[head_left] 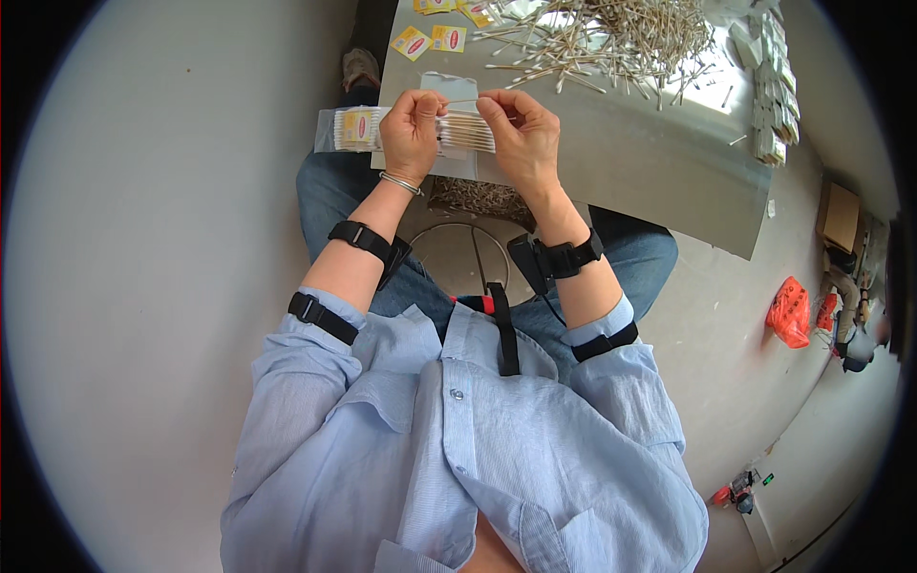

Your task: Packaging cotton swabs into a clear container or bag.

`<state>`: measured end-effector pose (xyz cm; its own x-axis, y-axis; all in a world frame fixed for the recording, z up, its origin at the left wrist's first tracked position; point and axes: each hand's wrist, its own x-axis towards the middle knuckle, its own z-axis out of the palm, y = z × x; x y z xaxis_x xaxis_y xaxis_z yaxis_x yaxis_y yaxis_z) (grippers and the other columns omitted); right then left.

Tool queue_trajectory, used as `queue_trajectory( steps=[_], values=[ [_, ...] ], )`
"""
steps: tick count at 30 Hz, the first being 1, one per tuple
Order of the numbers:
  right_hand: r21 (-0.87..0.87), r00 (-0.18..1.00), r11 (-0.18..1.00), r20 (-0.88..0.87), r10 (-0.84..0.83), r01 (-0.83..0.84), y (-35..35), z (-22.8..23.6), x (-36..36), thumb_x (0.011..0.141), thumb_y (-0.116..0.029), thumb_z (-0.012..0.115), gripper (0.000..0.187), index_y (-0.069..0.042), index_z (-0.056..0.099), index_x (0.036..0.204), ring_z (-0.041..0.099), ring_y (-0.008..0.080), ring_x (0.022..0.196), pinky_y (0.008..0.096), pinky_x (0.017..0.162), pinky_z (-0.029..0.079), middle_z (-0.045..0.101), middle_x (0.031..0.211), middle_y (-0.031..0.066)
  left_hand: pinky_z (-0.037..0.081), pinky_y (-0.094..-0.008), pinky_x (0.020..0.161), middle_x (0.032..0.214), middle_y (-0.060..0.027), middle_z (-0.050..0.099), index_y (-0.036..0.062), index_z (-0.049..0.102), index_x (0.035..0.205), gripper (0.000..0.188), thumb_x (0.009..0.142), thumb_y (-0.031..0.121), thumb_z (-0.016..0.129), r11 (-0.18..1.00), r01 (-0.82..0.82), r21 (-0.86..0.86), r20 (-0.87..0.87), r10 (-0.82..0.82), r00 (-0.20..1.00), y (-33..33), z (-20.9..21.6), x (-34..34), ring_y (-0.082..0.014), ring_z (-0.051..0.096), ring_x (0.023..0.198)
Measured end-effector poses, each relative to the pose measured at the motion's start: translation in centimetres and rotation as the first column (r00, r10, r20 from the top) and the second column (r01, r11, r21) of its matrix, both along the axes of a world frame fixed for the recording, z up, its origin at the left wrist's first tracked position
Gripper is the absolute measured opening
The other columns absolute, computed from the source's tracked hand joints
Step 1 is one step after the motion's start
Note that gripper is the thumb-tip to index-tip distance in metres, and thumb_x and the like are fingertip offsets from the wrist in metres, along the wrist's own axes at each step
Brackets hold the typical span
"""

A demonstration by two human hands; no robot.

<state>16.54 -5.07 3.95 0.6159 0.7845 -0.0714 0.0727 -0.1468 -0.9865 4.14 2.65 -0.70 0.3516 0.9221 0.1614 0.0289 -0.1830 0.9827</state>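
Observation:
At the near edge of the table, my left hand (411, 134) has its fingers closed in a pinch on one end of a thin cotton swab (462, 100). The other end of the swab runs to the pinched fingertips of my right hand (527, 136). Below the swab lies a tidy row of cotton swabs (466, 132), partly covered by both hands. Left of my left hand, a clear plastic packet (327, 131) of swabs with a yellow label card (358, 126) sticks out past the table edge. A pale sheet (449, 84) lies just beyond my hands.
A big loose heap of cotton swabs (640, 38) covers the back of the metal table (650, 162). Filled packets (776, 95) are stacked at its right end. Yellow cards (449, 38) lie back left. Under the table edge is a container of swabs (480, 196). A red bag (790, 313) lies on the floor.

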Motion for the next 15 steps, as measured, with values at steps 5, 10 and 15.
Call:
queue_trajectory(
  steps=[5, 10, 15],
  values=[
    [-0.052, 0.999, 0.998, -0.026, -0.026, 0.024, 0.0, -1.2, -0.1, 0.086, -0.015, 0.069, 0.018, 0.001, 0.068, 0.092, 0.06, 0.0112, 0.066, 0.0259, 0.064, 0.05, 0.065, 0.071, 0.0064, 0.047, -0.0242, 0.063, 0.075, -0.0038, 0.065, 0.0016, 0.062, 0.085, 0.035, 0.099, 0.032, 0.054, 0.999, 0.01, 0.048, -0.052, -0.008, 0.999, 0.1, -0.2, -0.3, -0.0103, 0.06, 0.067],
    [0.047, 0.973, 0.999, -0.233, 0.003, 0.008, -0.2, -1.5, -0.1, 0.087, -0.013, 0.07, 0.016, 0.002, 0.067, 0.092, 0.058, 0.0072, 0.066, 0.0228, 0.062, 0.049, 0.066, 0.075, 0.0015, 0.047, -0.0249, 0.06, 0.073, -0.004, 0.064, 0.0015, 0.063, 0.084, 0.037, 0.098, 0.034, 0.054, 0.997, 0.0, 0.073, -0.046, 0.004, 0.999, 0.0, -0.1, -0.2, -0.0114, 0.06, 0.064],
    [0.094, 0.922, 0.996, -0.387, 0.033, 0.003, 0.0, -0.1, -0.6, 0.086, -0.01, 0.07, 0.013, 0.001, 0.067, 0.091, 0.057, 0.0053, 0.067, 0.0193, 0.062, 0.047, 0.065, 0.076, 0.0008, 0.047, -0.0251, 0.06, 0.074, -0.0044, 0.063, 0.0007, 0.064, 0.083, 0.037, 0.098, 0.034, 0.055, 0.998, -0.001, 0.07, -0.086, 0.007, 0.996, -0.1, 0.3, -0.2, -0.0116, 0.059, 0.063]
  ],
)
